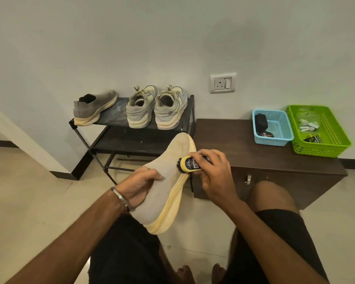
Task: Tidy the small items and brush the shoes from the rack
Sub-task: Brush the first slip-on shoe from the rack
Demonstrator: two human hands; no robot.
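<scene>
1. Head view: the grey knit slip-on shoe [168, 181] is up off the rack, held over the person's lap in front of the black shoe rack [131, 138], toe pointing away, cream sole turned to the right.
2. Handling call: that knit upper looks soft and light, likely to give under pressure, so the firm sole edge and heel end look like the sound places to hold. The foam sole should be stiffer.
3. The left hand [140, 186] grips the shoe near its heel end, fingers curled round the upper, thumb lying across the top.
4. The right hand [212, 171] is wrapped round the yellow-backed shoe brush [190, 163], fingers closed over its back, black bristles touching the knit just above the sole edge.
5. On the rack's top shelf: the matching grey shoe [94, 108] at left, and a pair of pale laced sneakers [156, 107] beside it, untouched.
6. To the right, on the dark low cabinet [234, 140], a blue basket [273, 128] and a green basket [320, 130] stand side by side, small items inside; I can't identify them.
</scene>
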